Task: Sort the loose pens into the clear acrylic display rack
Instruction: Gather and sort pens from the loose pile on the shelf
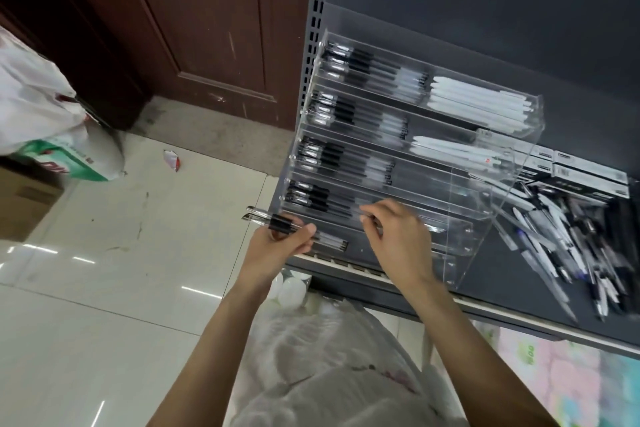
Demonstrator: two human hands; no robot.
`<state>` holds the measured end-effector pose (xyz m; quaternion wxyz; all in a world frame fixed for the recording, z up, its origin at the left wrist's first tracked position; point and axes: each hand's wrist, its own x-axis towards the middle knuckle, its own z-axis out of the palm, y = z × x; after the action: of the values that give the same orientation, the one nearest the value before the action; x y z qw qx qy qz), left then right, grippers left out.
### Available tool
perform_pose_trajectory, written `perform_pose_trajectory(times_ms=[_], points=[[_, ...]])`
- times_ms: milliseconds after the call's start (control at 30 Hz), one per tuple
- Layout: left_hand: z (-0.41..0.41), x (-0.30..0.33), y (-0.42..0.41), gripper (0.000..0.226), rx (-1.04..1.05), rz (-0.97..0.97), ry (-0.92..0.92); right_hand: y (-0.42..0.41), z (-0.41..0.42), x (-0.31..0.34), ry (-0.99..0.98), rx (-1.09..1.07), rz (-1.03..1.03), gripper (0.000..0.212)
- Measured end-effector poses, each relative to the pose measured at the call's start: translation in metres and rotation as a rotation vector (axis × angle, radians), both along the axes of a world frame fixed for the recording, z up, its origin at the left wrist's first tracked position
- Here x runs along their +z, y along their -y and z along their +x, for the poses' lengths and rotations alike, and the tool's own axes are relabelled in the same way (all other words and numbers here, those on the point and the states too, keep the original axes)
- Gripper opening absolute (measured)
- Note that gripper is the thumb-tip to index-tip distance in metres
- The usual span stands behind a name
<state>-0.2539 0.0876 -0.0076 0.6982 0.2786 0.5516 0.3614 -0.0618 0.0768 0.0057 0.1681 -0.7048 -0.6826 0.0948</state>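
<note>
Left hand (282, 246) grips a small bundle of clear pens with black grips (277, 221), their tips jutting out past the left edge of the clear acrylic rack (485, 204); right hand (398, 236) has thumb and fingers pinched over the lowest filled tier, but motion blur prevents telling whether a pen is between them. The rack stands on a dark grey shelf (485, 274), upper tiers stocked with black-grip and white pens, a loose pile of pens (568, 239) lying just to its right.
</note>
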Motion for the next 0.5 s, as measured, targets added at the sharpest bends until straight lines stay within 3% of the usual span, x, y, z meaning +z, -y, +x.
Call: perform_pose_trajectory(times_ms=[167, 333, 500], points=[[0.007, 0.001, 0.002, 0.006, 0.005, 0.069, -0.006, 0.018, -0.008, 0.023, -0.427, 0.107, -0.223, 0.018], [0.02, 0.001, 0.006, 0.019, -0.034, 0.117, -0.008, 0.023, 0.001, 0.021, -0.507, 0.093, -0.2, 0.015], [0.032, 0.006, 0.009, 0.011, -0.022, 0.142, -0.01, 0.022, 0.017, 0.02, -0.514, 0.029, -0.103, 0.011]])
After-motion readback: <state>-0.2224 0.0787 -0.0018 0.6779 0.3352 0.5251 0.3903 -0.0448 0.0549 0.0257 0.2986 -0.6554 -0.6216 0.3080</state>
